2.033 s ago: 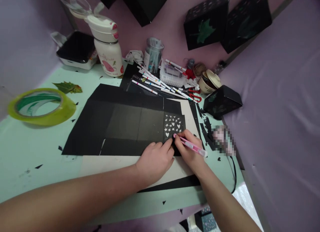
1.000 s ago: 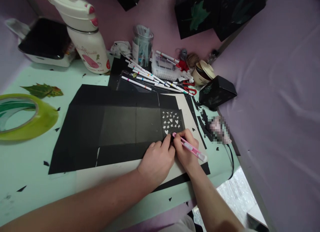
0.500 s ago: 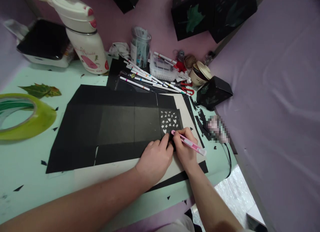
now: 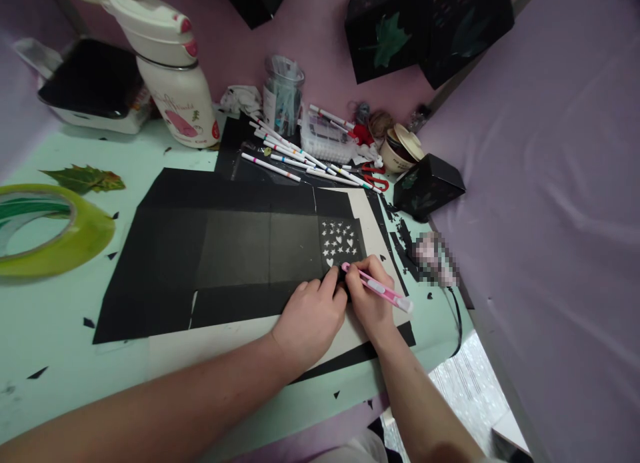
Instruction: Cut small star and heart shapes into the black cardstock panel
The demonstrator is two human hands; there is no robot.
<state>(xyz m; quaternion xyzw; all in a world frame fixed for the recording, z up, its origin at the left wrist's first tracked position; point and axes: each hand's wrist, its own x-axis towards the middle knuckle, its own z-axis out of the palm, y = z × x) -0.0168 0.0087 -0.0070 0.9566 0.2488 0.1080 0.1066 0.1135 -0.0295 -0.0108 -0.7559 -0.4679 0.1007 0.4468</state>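
Observation:
A large sheet of black card (image 4: pixel 145 270), creased into panels, lies over white board (image 4: pixel 220 336) on the table. Small star and heart cut-outs (image 4: pixel 339 243) show white in its right-hand panel. My right hand (image 4: pixel 373 310) grips a pink craft knife (image 4: pixel 383 288) like a pen, with its tip down at the card just below the cut-outs. Beside it, my left hand (image 4: pixel 311 313) rests on the card, index finger extended near the tip and the other fingers bent, holding nothing. The blade itself is too small and dark to make out.
Yellow-green tape (image 4: pixel 95 230) and a leaf (image 4: pixel 85 178) lie left. Behind are a white bottle (image 4: pixel 183 106), white pens (image 4: pixel 285 160), red-handled scissors (image 4: pixel 377 182) and a jar (image 4: pixel 284 96). A black box (image 4: pixel 427 186) and paper scraps (image 4: pixel 405 240) are at right.
Both hands and the knife keep almost the same place on the card. The view has shifted very slightly.

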